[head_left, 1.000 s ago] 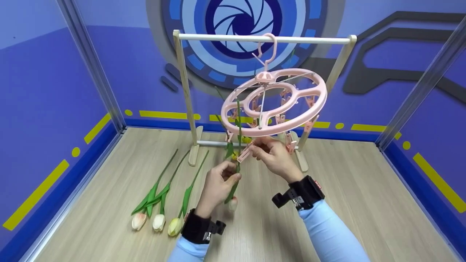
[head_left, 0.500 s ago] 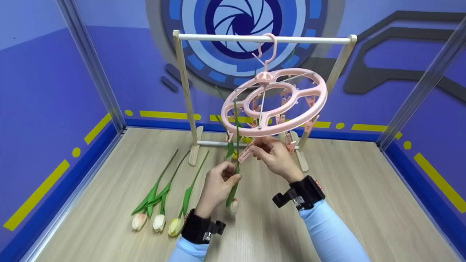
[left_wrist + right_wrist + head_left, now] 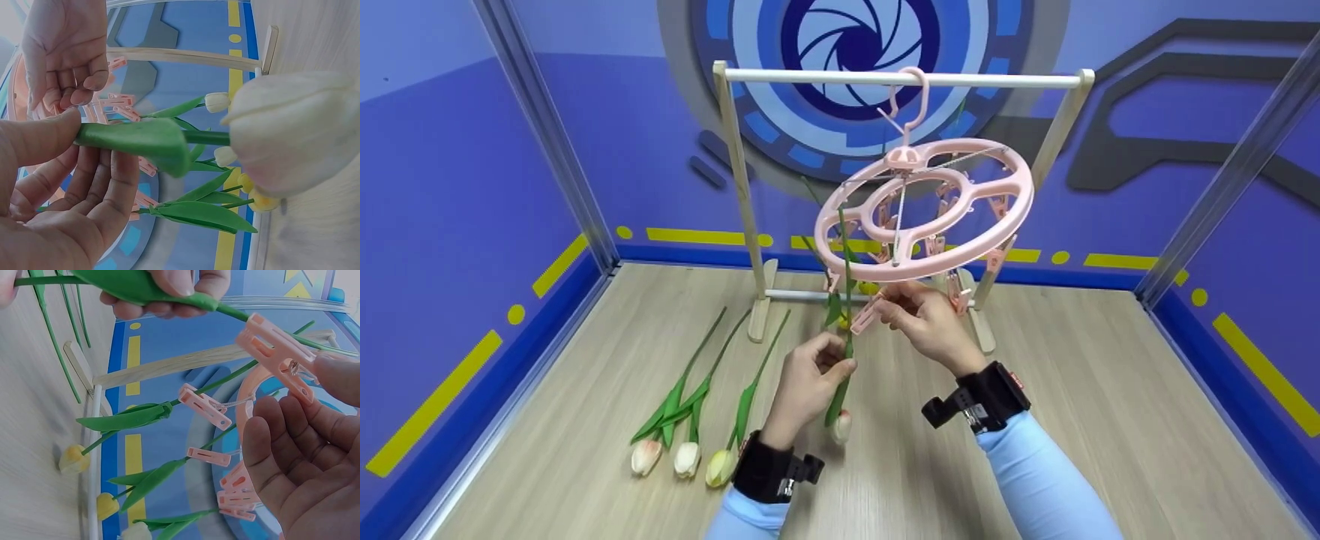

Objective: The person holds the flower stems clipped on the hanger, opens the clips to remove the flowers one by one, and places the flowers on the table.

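My left hand [image 3: 810,379] pinches a white tulip [image 3: 842,427] by its leafy stem, the bloom hanging down and the bare stem end pointing up past the hanger's rim. In the left wrist view the tulip's bloom [image 3: 292,132] is large, with a faint pink tinge. My right hand [image 3: 922,322] pinches a pink clothespin [image 3: 867,315] between thumb and fingers. In the right wrist view the clothespin [image 3: 275,354] has its tip at the tulip's stem; whether it grips the stem I cannot tell. Above hangs the round pink clip hanger [image 3: 922,268].
Three tulips [image 3: 687,459] lie on the table [image 3: 1072,450] at left. A wooden rack [image 3: 741,157] carries the hanger on its white top bar [image 3: 825,76]. Yellow tulips [image 3: 108,506] and a white tulip [image 3: 136,531] hang upside down from other clothespins [image 3: 208,457].
The held tulip's stem end has tipped slightly left towards the hanger's rim, and its bloom has shifted a little right. Both hands stay almost where they were.
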`<state>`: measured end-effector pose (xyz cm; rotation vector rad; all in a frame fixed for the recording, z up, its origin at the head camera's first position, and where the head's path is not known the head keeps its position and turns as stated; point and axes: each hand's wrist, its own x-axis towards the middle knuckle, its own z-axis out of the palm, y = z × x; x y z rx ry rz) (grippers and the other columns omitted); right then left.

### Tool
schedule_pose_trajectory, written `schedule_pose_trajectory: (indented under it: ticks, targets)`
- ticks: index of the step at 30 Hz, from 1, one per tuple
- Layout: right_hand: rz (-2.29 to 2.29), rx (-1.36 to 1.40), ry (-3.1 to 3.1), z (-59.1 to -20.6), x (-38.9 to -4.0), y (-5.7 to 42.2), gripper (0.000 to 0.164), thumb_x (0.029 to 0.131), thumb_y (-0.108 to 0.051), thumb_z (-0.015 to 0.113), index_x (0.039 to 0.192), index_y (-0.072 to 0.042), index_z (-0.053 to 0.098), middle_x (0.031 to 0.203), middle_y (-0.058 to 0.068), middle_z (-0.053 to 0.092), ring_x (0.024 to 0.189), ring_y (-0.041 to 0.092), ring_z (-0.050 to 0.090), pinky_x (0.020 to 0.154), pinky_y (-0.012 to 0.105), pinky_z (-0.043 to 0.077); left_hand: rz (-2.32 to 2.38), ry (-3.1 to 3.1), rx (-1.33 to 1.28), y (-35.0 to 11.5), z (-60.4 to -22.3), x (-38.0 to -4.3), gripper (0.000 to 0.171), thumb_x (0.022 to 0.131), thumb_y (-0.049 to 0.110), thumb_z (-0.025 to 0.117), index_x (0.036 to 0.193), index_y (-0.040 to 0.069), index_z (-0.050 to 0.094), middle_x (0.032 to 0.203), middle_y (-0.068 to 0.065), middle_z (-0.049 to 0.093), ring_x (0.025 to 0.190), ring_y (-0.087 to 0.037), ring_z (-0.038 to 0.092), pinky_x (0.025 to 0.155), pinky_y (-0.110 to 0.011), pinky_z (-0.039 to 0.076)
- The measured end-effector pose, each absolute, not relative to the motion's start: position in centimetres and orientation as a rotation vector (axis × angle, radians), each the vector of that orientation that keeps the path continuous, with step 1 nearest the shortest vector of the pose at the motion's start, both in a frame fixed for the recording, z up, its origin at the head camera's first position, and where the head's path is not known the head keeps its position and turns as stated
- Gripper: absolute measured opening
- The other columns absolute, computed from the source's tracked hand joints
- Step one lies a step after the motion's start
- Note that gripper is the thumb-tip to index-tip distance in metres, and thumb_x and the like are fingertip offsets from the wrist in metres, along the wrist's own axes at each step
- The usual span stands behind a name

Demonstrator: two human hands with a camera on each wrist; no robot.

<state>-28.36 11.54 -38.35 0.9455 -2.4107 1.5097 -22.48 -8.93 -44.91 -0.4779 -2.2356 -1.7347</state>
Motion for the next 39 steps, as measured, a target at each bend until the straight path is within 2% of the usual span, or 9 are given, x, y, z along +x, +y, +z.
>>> schedule_pose_trajectory:
  ticks: [13,26,32,35,39]
  targets:
    - [1.538,0.962,-2.402,-38.33,-28.29,11.68,0.015,0.104,-0.010,0.062,0.113,0.001,0.069,0.097,0.014,0.070,0.079,0.015,0.062,0.073,0.025,0.052,-1.721,-2.242,-0.502,-9.04,-44.93,-22.46,0.010,0.092,0.003,0.076,0.098,-0.001,0.069,0.088,-0.011,0.069,0.077,-0.017,0.063,0.070,-0.025,0.051]
    - [1.577,0.983,-2.403,-38.28,-28.11,11.82,0.022,0.104,-0.011,0.062,0.122,0.001,0.067,0.106,0.014,0.072,0.087,0.026,0.066,0.076,0.026,0.054,-1.727,-2.233,-0.501,-9.19,-44.95,-22.46,0.010,0.091,0.000,0.075,0.098,-0.001,0.069,0.088,-0.011,0.070,0.076,-0.016,0.063,0.069,-0.024,0.051]
    - [1.602,0.980,-2.401,-38.28,-28.04,11.75,0.023,0.104,-0.011,0.062,0.124,0.001,0.066,0.106,0.019,0.070,0.087,0.029,0.065,0.075,0.026,0.053,-1.729,-2.240,-0.486,-9.32,-44.94,-22.46,0.010,0.091,0.000,0.075,0.099,-0.002,0.069,0.089,-0.012,0.070,0.077,-0.017,0.063,0.069,-0.024,0.051]
    - [1.607,0.973,-2.404,-38.23,-28.00,11.72,0.024,0.104,-0.012,0.063,0.124,0.000,0.066,0.105,0.019,0.070,0.087,0.027,0.064,0.075,0.026,0.053,-1.724,-2.245,-0.477,-9.40,-44.92,-22.39,0.010,0.092,0.000,0.075,0.100,-0.002,0.069,0.090,-0.012,0.070,0.078,-0.018,0.063,0.069,-0.024,0.051]
    - [1.604,0.957,-2.412,-38.21,-28.05,11.63,0.025,0.104,-0.012,0.062,0.126,0.001,0.067,0.105,0.014,0.070,0.085,0.018,0.064,0.075,0.027,0.054,-1.699,-2.250,-0.472,-9.54,-44.90,-22.34,0.012,0.092,0.001,0.075,0.102,-0.002,0.070,0.091,-0.012,0.070,0.080,-0.020,0.065,0.071,-0.025,0.052]
